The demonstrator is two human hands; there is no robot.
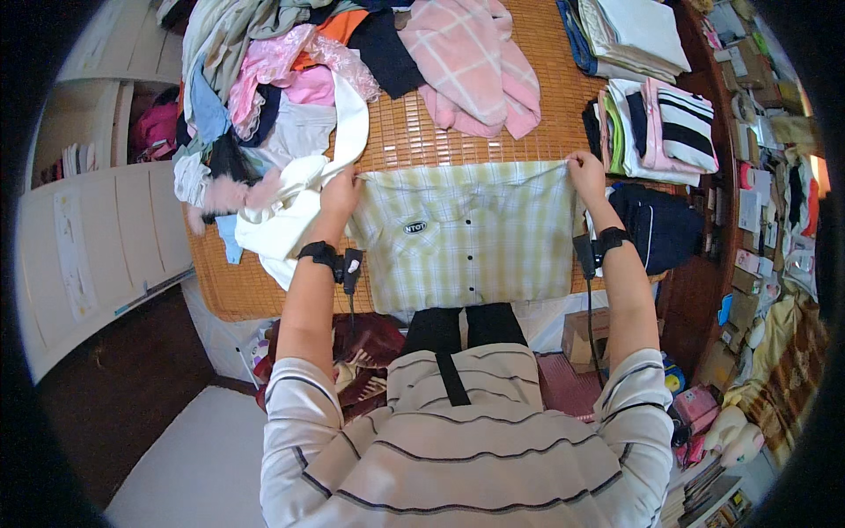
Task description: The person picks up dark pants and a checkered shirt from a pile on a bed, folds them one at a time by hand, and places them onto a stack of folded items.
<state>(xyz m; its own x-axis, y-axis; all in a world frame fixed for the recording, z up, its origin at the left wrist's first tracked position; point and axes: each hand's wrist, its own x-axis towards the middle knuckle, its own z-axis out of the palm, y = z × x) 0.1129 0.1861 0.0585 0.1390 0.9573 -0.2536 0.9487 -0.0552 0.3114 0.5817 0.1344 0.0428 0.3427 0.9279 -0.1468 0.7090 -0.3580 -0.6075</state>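
Note:
A yellow-green plaid button shirt [508,231] with a dark oval badge and black buttons lies spread before me, its near edge reaching the edge of the bamboo mat [396,129]. My left hand [341,195] grips its far left corner, beside a white garment [280,228]. Its far right corner is pinched between the fingers of my right hand [586,175]. The far edge of the shirt is stretched between both hands. Part of the fabric looks folded under; the sleeves cannot be made out clearly.
A heap of mixed clothes [284,79] covers the far left. A pink checked fleece [462,59] lies at the far middle. Along the right side are folded clothes [686,125], folded white cloths [640,36] and a dark navy garment [660,228]. A white cabinet [99,251] stands at left.

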